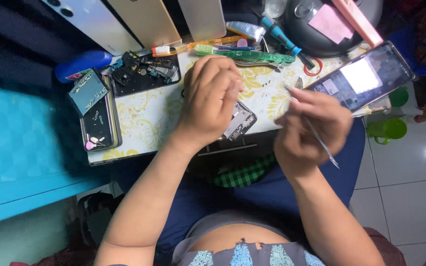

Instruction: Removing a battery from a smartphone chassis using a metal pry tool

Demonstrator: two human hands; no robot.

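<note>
My left hand (pixel 210 98) rests over an opened phone body (pixel 240 119) on the small white table with yellow flower print (pixel 144 116); its fingers curl down and hide most of the phone. Whether it grips the phone I cannot tell. To the right, above the table's front edge, my right hand (pixel 309 128) pinches thin metal tweezers (pixel 316 135) whose tip points up toward the left hand. A detached phone with a lit screen (pixel 363 79) lies just beyond my right hand.
A black tray of small phone parts (pixel 144 74), stacked phones (pixel 99 120), toothbrushes (pixel 198 48), a blue screwdriver (pixel 282 37), several propped phones (pixel 146 19) and a dark round pot (pixel 321 22) crowd the table. A blue cabinet (pixel 20 143) stands left, green cups (pixel 390 129) on tiled floor right.
</note>
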